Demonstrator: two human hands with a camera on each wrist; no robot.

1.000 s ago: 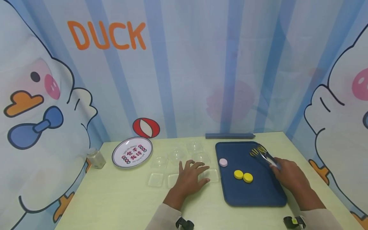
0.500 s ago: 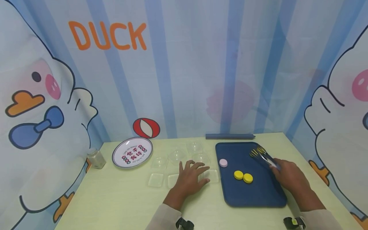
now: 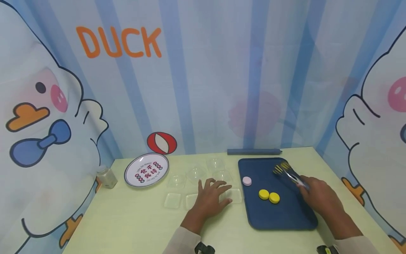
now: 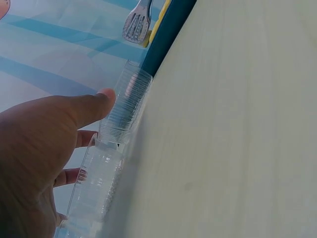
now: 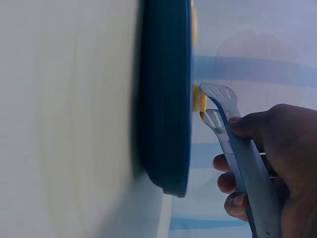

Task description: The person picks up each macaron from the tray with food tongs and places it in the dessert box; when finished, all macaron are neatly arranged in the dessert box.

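My right hand (image 3: 323, 197) grips metal tongs (image 3: 293, 178) by the handle, above the right part of a dark blue tray (image 3: 285, 218). Yellow shows at the slotted heads; in the right wrist view a yellow disc (image 5: 199, 97) sits right at the tips, close over the tray. Two yellow macaron-like discs (image 3: 269, 196) and a pink one (image 3: 246, 181) lie on the tray. My left hand (image 3: 208, 199) spreads its fingers over clear plastic boxes; in the left wrist view its thumb lies at the edge of a ribbed box (image 4: 129, 101), other fingers partly hidden behind the boxes.
Several clear containers (image 3: 176, 181) and a shallow clear piece (image 3: 172, 200) stand around my left hand. Further left are a white plate (image 3: 146, 170) with red print and a small jar (image 3: 106, 177). A dark blue bar (image 3: 254, 151) lies behind the tray, against the curtain.
The tongs' heads have shifted slightly left over the tray, with a small movement of my right hand. My left hand stays in place.
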